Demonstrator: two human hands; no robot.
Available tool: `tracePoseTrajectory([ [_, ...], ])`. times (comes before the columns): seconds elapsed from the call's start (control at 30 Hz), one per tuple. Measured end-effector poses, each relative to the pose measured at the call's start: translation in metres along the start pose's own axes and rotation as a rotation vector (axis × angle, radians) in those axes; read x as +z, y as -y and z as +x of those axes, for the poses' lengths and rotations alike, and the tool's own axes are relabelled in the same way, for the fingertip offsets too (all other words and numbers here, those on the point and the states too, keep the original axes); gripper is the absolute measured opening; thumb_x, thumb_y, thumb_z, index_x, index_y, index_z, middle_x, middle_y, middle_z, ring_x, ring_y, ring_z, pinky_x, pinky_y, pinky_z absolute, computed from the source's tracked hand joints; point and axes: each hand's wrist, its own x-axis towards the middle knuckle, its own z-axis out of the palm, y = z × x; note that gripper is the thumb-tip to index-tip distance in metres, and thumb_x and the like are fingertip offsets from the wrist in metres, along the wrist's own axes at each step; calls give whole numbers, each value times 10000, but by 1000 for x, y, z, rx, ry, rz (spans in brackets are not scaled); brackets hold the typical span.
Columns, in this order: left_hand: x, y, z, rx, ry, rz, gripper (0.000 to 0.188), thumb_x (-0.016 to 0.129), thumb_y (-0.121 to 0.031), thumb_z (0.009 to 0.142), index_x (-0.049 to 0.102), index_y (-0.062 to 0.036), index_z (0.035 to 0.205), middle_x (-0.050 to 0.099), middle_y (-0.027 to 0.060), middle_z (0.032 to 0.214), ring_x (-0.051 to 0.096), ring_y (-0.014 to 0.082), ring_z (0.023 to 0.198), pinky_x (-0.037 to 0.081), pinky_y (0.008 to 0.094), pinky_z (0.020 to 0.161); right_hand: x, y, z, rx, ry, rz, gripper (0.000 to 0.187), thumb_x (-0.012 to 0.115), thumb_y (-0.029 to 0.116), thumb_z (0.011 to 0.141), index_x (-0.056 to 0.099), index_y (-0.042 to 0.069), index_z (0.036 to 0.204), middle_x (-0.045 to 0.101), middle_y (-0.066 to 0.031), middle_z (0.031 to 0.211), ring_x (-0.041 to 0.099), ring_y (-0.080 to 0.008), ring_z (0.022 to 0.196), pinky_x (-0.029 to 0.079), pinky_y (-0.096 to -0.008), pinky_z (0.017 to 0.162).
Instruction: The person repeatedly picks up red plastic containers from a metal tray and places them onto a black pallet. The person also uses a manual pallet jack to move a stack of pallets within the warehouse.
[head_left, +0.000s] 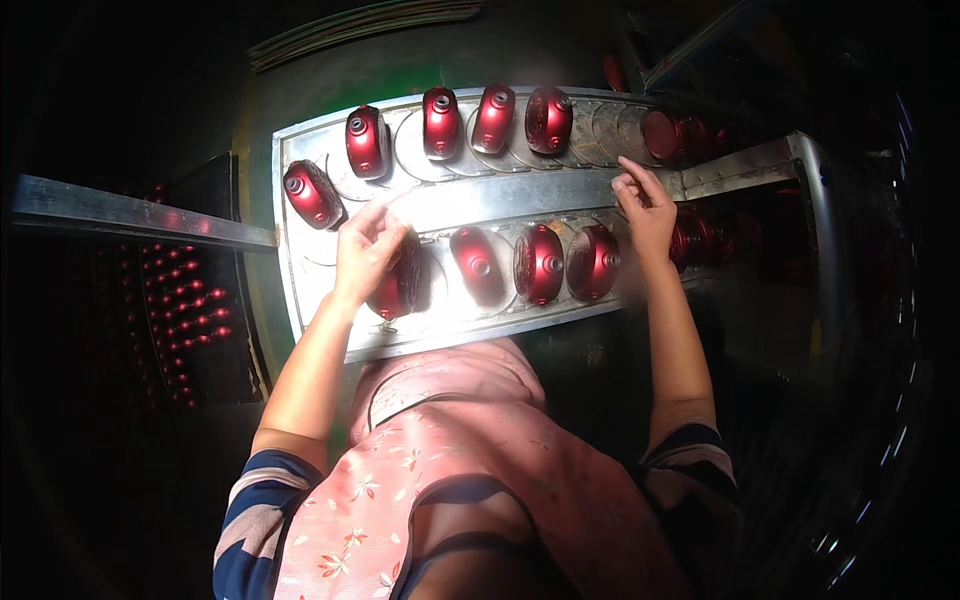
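Observation:
Several glossy red rounded housings, each with a small round metal-rimmed opening, stand in two rows on a long metal conveyor. My left hand (368,250) is over the near row's left end, fingers loosely bent and apart. It overlaps a red housing (396,288); whether it touches it I cannot tell. My right hand (648,208) hovers above the right part of the conveyor, index finger stretched out, nothing in it. Nearest to it is another red housing (594,262) in the near row. A further housing (312,195) sits beyond my left hand, at the left end.
A bright metal strip (500,200) runs between the two rows on the conveyor. Metal bars stand at left (140,212) and right (740,170). More red housings (672,135) sit in shadow at right. Small red round parts (190,310) fill a dark rack at left.

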Motion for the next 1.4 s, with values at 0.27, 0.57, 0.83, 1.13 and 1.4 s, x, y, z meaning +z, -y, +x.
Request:
tracePoseTrajectory([
  [0.27,55,82,-7,142,48,187,319,652,-85,915,628,-41,1229,456,-80,665,385,13,595,342,196,542,34,17,-156,153,-17,-170,584,730,12,802,541,36,1354,582,-36,1115,544,-84,936,464,-216,785],
  [0.57,94,99,-30,441,-21,185,258,639,-153,903,656,-61,1144,678,147,1050,664,258,881,510,345,791,80,-28,-199,34,-215,-168,709,704,-51,775,405,25,1414,466,-145,1327,507,-246,1141,467,-358,929],
  [0.83,-61,121,-271,-259,-41,158,238,582,-217,972,666,-50,1120,687,19,868,611,87,746,502,247,715,181,53,-284,224,140,269,548,510,-163,758,547,8,1277,419,34,909,360,-25,703,294,-141,610],
  [1.13,-298,240,-559,-662,-745,-99,180,663,-161,904,686,-23,1017,682,37,809,584,80,640,464,216,530,428,105,-366,242,777,252,417,537,-119,805,608,14,1194,448,19,888,447,-68,763,406,-193,722],
  [1.4,-540,275,-611,-694,-881,-147,278,720,-141,838,666,-30,1087,688,20,838,559,75,633,442,218,519,666,142,-418,392,1155,65,514,716,11,817,542,39,1299,588,-34,1020,547,-107,825,489,-254,741],
])
